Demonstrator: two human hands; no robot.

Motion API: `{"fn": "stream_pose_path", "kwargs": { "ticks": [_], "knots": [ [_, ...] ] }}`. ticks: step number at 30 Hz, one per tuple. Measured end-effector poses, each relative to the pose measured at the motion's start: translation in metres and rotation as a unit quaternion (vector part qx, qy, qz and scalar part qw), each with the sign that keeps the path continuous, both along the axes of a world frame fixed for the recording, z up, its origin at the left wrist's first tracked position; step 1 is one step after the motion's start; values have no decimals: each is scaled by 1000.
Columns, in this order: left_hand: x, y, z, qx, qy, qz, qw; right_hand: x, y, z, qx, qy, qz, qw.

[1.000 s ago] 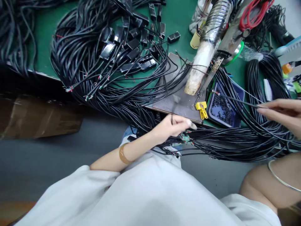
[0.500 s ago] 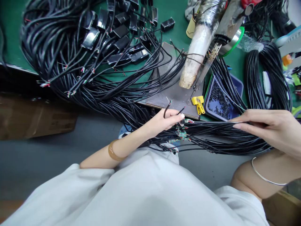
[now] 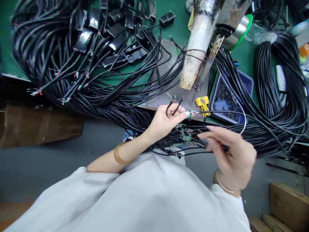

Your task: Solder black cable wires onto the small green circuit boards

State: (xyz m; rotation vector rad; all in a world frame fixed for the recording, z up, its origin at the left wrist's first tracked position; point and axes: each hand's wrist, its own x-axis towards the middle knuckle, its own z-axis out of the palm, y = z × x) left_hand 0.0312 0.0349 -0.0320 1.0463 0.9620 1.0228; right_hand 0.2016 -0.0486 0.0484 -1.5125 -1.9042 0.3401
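My left hand (image 3: 167, 120) pinches a small green circuit board (image 3: 191, 113) with coloured wires soldered at its right end. A black cable (image 3: 222, 112) runs from that board to the right, and two short black cable ends stick up between my fingers. Below, several more green boards (image 3: 187, 137) hang over the black cables. My right hand (image 3: 231, 154) is to the lower right of the held board, apart from it, its thumb and forefinger close together near a thin tip; what it holds, if anything, is too blurred to tell.
A soldering iron (image 3: 207, 67) points down beside a white wrapped tube (image 3: 194, 64). A yellow clip (image 3: 202, 104) sits by a blue tray (image 3: 248, 83) of small black pieces. Coiled black cables (image 3: 48, 42) cover the left; another coil (image 3: 265, 64) lies right. Cardboard boxes (image 3: 289, 203) stand below.
My right hand has let go of the black cable and moved left and down, towards the boards. My left hand has risen slightly with its board. The whole view has shifted a little.
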Motion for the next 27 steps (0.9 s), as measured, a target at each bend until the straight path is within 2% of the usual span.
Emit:
{"fn": "stream_pose_path", "kwargs": {
  "ticks": [5,9,11,13,16,18,20,23,27],
  "knots": [
    [-1,0,1,7,3,-10,1000,-16,17,-39,96,-8,-38,995],
    [0,-2,0,1,-24,-23,999,-25,32,-57,111,-29,-6,993],
    [2,-4,-3,-30,-67,-35,997,-28,34,-59,122,-29,-7,992],
    [2,-7,-7,-69,-124,-37,989,-27,35,-58,129,-11,-37,991],
    [1,-10,-10,-82,-164,-18,983,-21,36,-52,97,76,-97,988],
    [-2,-10,-10,-69,-131,-25,989,-15,37,-48,66,156,-115,979],
    [-6,-8,-6,-61,-82,-50,994,-8,40,-45,42,207,-104,972],
    [-10,-5,-1,-47,-43,-67,996,-3,46,-46,14,227,-66,972],
    [-9,0,5,-28,-28,-41,998,-5,51,-52,-13,223,-44,974]
  ]
}}
